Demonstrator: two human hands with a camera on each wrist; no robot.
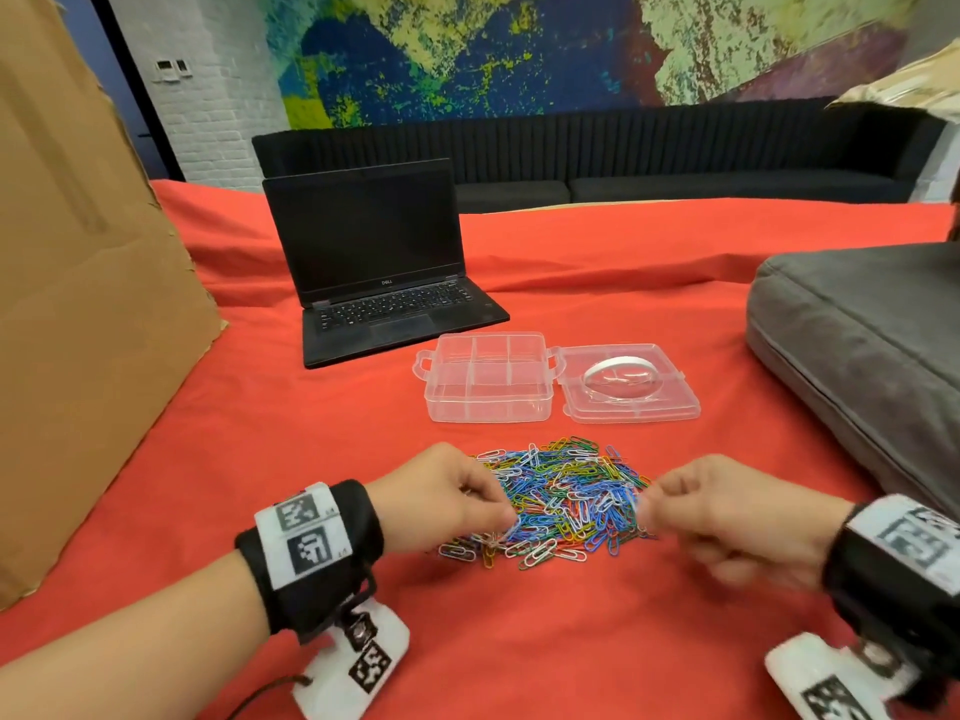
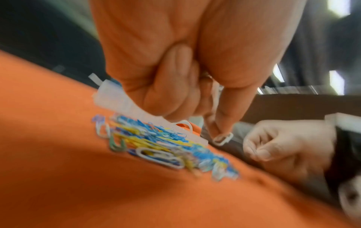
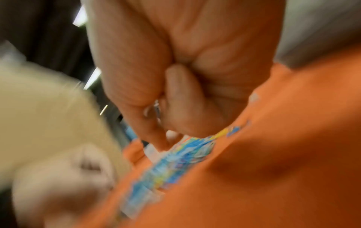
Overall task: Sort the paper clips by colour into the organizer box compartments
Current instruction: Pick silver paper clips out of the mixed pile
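Observation:
A pile of paper clips (image 1: 558,498) in blue, yellow, green, white and red lies on the red cloth. Behind it stands the clear organizer box (image 1: 488,402), its compartments holding nothing I can see, its lid (image 1: 670,402) folded open to the right. My left hand (image 1: 506,517) is at the pile's left edge. In the left wrist view its thumb and forefinger pinch a white paper clip (image 2: 223,139) above the pile (image 2: 156,145). My right hand (image 1: 649,511) is at the pile's right edge, fingers curled, and holds a pale clip (image 3: 154,111) in the blurred right wrist view.
An open black laptop (image 1: 374,262) stands behind the box. A large cardboard sheet (image 1: 78,304) leans at the left and a grey padded bag (image 1: 857,345) lies at the right. A clear round object (image 1: 621,379) rests on the lid. Red cloth (image 1: 519,641) lies bare in front.

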